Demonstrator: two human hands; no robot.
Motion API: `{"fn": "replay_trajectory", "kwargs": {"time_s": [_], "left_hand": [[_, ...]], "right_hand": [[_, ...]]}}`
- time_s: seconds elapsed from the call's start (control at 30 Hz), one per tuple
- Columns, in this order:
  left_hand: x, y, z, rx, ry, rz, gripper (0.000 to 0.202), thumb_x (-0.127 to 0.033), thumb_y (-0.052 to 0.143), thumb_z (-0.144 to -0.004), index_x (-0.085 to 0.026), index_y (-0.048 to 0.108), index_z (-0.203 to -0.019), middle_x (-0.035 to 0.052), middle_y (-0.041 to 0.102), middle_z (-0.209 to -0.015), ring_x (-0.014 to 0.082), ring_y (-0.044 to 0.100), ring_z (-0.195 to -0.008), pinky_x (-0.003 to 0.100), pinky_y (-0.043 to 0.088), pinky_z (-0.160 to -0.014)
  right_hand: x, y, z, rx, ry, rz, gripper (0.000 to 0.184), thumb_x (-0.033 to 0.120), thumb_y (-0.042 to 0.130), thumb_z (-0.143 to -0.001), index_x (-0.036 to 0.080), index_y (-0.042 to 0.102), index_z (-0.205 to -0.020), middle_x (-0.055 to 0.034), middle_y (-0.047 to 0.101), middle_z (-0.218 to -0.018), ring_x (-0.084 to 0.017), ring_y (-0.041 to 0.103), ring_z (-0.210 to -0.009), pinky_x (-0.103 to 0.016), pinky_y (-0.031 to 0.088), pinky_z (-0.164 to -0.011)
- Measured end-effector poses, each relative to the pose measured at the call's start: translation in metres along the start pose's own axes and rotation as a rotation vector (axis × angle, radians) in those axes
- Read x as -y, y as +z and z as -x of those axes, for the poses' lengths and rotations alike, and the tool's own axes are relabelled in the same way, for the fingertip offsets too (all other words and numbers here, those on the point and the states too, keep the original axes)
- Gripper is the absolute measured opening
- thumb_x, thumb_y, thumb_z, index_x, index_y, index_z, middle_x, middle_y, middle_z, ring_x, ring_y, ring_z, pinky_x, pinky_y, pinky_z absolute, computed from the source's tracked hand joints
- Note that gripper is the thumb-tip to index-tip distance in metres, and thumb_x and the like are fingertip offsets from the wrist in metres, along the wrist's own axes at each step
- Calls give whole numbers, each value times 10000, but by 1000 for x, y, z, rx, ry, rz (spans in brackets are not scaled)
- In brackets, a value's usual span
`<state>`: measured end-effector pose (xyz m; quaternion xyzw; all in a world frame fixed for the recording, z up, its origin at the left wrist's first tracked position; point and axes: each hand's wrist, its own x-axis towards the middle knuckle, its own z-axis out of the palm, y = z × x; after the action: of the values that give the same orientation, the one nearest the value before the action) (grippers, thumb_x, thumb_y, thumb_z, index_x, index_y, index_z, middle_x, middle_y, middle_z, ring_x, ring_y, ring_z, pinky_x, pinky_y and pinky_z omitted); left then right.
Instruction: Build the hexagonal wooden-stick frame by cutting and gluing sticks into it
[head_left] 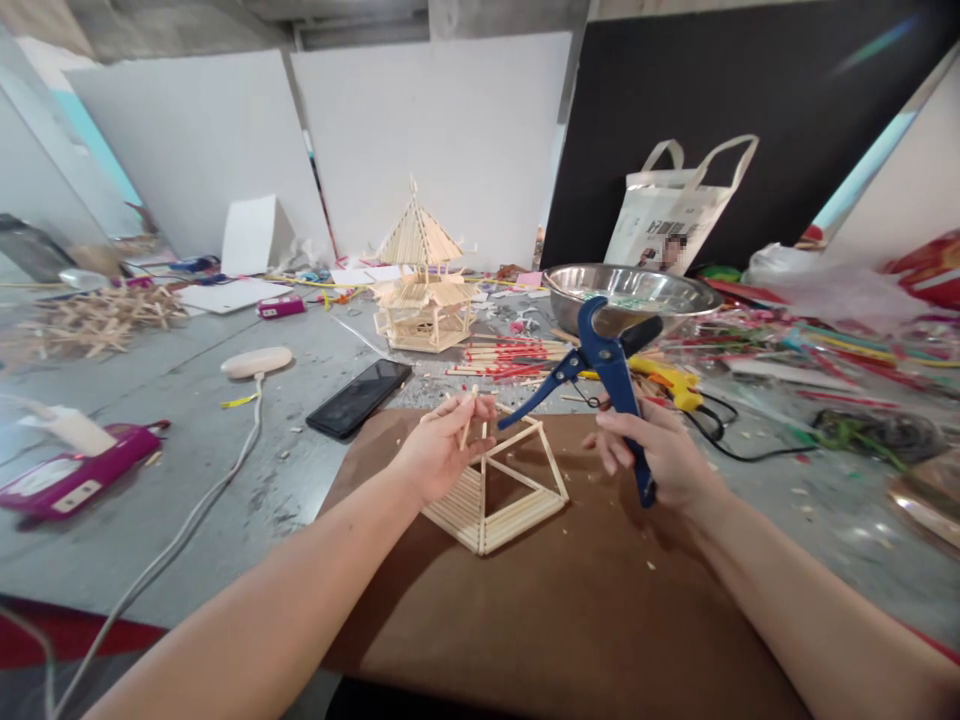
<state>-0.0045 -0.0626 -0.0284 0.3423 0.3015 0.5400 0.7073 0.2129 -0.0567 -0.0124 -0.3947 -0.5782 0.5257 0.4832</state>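
Observation:
My left hand [442, 445] pinches a short thin wooden stick [467, 418] above the far side of a hexagonal stick frame [525, 510]. Rows of sticks fill the frame's left and near panels, while the right panels are open ribs. In my right hand [667, 450] is a blue pipe cutter [611, 365], gripped by one handle. Its other handle swings out to the left, close to the frame, and its dark blade points right. Both hands are over a brown board [570, 620], where the frame lies; my left hand hides part of the frame.
A two-tiered stick pavilion [424, 290] stands behind, with red-tipped sticks [517, 358] beside it. A black phone [360, 397] touches the board's far left. A steel bowl [637, 290], a yellow glue gun [667, 380] and a cable [202, 510] lie around.

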Motion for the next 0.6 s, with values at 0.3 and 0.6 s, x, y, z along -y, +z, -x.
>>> {"fn": "replay_trajectory", "kwargs": {"time_s": [0.3,0.6], "left_hand": [[12,6,5,99,-85,-73,182,-294,511,-728,-128,497,-655,38,566,-758,111,535,-639,251,432,-591],[19,16,12,156,-24,-140,197,-315,539,-700,-136,522,-619,-8,486,-654,78,462,-594,200,361,-571]], "right_hand": [[-4,13,7,103,9,19,81,204,532,-669,196,462,-708,53,538,-488,-103,507,-459,-254,401,-533],[0,26,15,217,121,-190,391,291,385,-563,219,523,-922,-67,547,-1019,-218,518,-900,-356,426,-666]]}}
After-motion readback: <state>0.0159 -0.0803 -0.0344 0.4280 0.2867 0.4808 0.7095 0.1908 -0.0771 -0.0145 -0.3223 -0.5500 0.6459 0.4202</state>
